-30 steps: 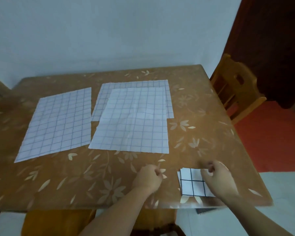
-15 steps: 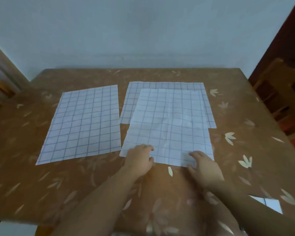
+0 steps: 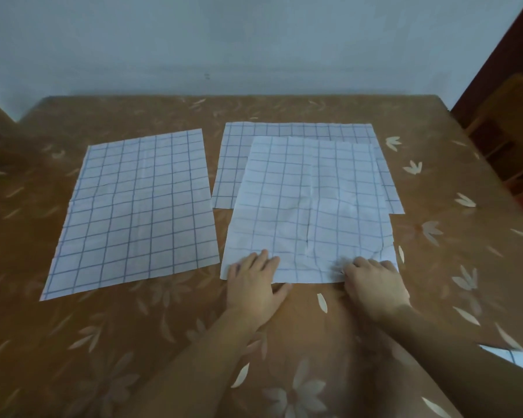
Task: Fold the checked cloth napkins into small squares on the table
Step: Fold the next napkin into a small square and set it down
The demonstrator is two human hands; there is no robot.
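Head view, left hand [image 3: 252, 285], right hand [image 3: 373, 287] on napkin [image 3: 308, 212] near edge

We find bare table [image 3: 284, 342] between the napkins and the near edge, open to either hand. Three flat napkins cover the middle: the left napkin [image 3: 136, 212], the top napkin [image 3: 311, 206], the rear napkin [image 3: 296, 129] beneath it. A chair [image 3: 507, 128] stands beyond the right edge, a wall [image 3: 254, 40] behind.

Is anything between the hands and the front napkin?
Nothing visible. The left hand and right hand already rest on the near edge of the front napkin, which overlaps the napkin behind.
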